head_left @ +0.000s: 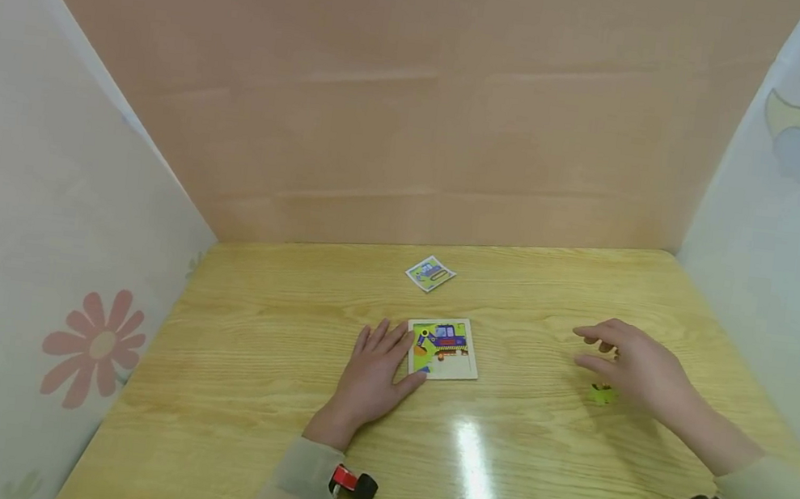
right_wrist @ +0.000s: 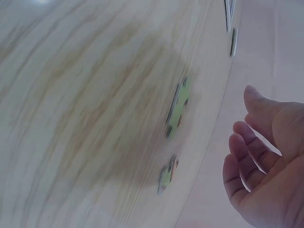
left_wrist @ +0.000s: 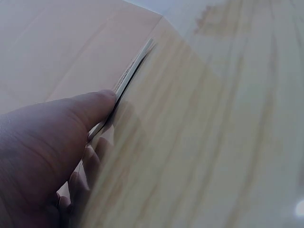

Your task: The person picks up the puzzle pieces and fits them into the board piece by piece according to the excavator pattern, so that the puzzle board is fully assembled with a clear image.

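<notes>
A small square puzzle board (head_left: 444, 350) with a pale frame lies on the table, showing a purple digger picture with a pale bare patch at its lower right. My left hand (head_left: 373, 377) rests along the board's left side, fingers fairly straight, and the thumb (left_wrist: 102, 102) touches its near edge. To the right, my right hand (head_left: 640, 368) hovers with loosely bent fingers and nothing between them. Close beneath it lies a green puzzle piece (head_left: 602, 394), partly hidden by the hand. Two green pieces appear in the right wrist view, a longer one (right_wrist: 178, 107) and a smaller one (right_wrist: 166, 176).
Behind the board lies a small picture card (head_left: 430, 273) with a similar digger. The wooden table (head_left: 270, 366) meets a tan back wall (head_left: 413, 121) and pale side walls, the left one (head_left: 48, 188) bearing a flower. Wrist straps sit on both sleeves.
</notes>
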`<action>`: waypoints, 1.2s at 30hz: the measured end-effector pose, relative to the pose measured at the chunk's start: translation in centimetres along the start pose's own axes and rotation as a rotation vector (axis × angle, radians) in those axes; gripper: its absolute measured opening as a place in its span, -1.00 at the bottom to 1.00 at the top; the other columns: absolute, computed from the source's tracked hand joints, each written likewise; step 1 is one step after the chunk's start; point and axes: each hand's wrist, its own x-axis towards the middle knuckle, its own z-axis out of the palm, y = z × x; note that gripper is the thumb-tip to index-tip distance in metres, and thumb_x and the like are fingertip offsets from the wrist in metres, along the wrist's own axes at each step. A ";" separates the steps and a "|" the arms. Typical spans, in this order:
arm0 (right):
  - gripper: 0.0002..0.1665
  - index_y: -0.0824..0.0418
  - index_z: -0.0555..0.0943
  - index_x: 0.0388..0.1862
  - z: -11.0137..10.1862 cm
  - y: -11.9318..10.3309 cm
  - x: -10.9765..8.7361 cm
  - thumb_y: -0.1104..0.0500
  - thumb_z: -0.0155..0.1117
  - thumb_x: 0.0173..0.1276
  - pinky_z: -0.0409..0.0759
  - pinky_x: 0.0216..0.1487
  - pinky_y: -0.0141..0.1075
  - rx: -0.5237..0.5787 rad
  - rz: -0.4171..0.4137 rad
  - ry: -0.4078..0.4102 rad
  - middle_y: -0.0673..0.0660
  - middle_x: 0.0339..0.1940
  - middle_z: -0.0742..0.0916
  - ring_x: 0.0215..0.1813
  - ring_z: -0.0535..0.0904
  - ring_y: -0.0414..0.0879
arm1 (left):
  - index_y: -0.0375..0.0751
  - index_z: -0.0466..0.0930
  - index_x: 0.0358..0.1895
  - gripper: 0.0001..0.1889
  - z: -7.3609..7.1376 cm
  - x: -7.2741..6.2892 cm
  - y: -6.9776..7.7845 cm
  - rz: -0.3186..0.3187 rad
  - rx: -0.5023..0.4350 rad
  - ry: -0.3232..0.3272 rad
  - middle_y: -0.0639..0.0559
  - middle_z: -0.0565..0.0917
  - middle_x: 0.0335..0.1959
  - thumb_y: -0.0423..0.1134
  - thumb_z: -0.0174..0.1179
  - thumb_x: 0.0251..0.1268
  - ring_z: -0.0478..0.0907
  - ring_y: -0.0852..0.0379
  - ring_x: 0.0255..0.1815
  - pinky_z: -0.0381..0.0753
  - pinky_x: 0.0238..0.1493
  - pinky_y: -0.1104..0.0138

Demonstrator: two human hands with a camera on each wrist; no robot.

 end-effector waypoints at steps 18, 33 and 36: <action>-0.45 0.28 0.75 0.34 -0.6 3.6 -3.2 0.07 0.61 0.47 0.64 -0.19 -0.19 -0.053 0.011 0.040 0.10 0.07 0.80 -0.05 0.67 -0.02 | -0.16 0.36 0.72 -0.19 -0.1 -0.1 0.0 -0.010 -0.013 -0.002 -0.05 0.25 0.78 0.27 0.19 0.66 -0.05 -0.19 0.83 -0.27 0.80 -0.11; -0.42 0.30 0.75 0.31 -0.6 6.5 -4.5 0.11 0.67 0.39 0.63 -0.27 -0.22 -0.075 0.042 0.072 0.21 0.05 0.78 -0.10 0.69 0.02 | -0.16 0.37 0.71 -0.19 0.1 0.1 0.0 -0.007 -0.008 0.003 -0.06 0.25 0.77 0.27 0.20 0.65 -0.03 -0.19 0.83 -0.24 0.80 -0.12; -0.41 0.32 0.73 0.33 -0.7 6.9 -4.6 0.11 0.65 0.41 0.63 -0.26 -0.20 -0.070 0.055 0.057 0.23 0.04 0.76 -0.09 0.69 0.05 | -0.15 0.36 0.72 -0.19 0.1 0.0 0.0 -0.008 -0.009 0.002 -0.05 0.25 0.78 0.27 0.20 0.66 -0.03 -0.19 0.83 -0.24 0.80 -0.13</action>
